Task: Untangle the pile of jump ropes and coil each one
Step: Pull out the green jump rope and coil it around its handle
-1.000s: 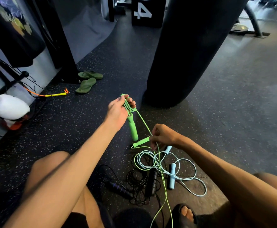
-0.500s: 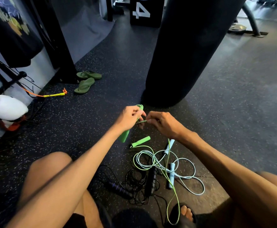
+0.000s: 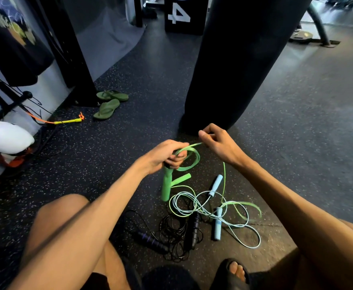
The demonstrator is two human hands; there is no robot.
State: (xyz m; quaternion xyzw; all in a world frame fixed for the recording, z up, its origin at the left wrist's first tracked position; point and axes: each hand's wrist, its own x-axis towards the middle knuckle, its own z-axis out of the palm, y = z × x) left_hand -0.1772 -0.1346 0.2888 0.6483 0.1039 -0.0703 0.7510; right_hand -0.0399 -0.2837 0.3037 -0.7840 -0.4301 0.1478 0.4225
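Green plastic jump rope (image 3: pixel 165 187) now has a fresh loop gripped in the left hand (image 3: pixel 167 153), the right hand (image 3: pixel 218 143) pinches its cord, so coiling is going well.

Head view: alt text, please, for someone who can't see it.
A person seated on the gym floor grips the green jump rope handle and coils in the left hand while the right hand pinches its cord. A light blue rope and a black rope lie heaped below.

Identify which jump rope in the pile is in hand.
The green jump rope: left hand grips its coils, right hand pinches its cord. The light-blue rope and black rope lie untouched on the floor.
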